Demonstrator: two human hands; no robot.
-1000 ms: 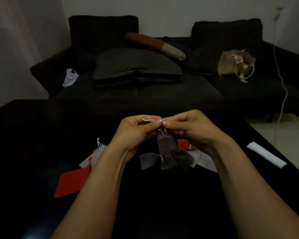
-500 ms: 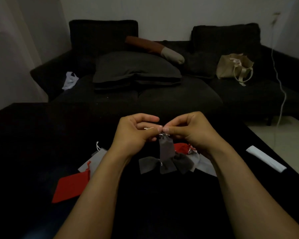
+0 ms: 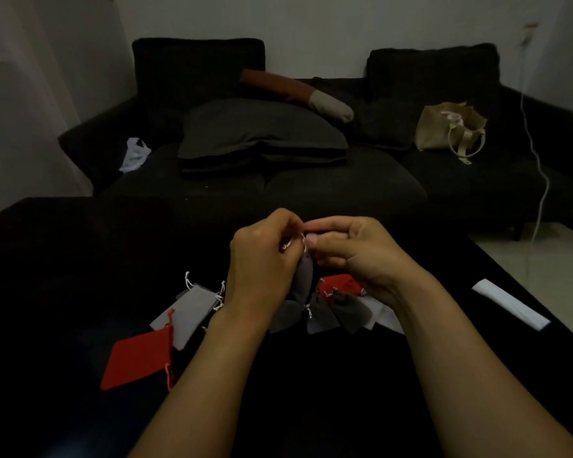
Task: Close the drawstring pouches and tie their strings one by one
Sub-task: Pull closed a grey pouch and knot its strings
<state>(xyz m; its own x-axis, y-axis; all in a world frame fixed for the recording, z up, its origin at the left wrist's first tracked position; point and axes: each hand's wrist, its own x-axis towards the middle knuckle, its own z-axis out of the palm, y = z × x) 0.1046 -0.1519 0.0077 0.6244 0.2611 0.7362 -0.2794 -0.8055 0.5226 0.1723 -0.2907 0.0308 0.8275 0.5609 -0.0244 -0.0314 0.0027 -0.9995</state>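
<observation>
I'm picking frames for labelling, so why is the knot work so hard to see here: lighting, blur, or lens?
Head view: mostly lighting; the room is dim and the black table swallows detail. The left hand and right hand pinch the grey pouch by its thin white strings, which look slightly soft. The wide lens bows the sofa and walls; no glare.

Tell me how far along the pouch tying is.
Done, it seems: a cluster of cinched grey pouches and a red one under the hands. In hand: the left hand and right hand work the string of a hanging grey pouch. Left: the flat red pouch and flat grey pouches on the left.
</observation>
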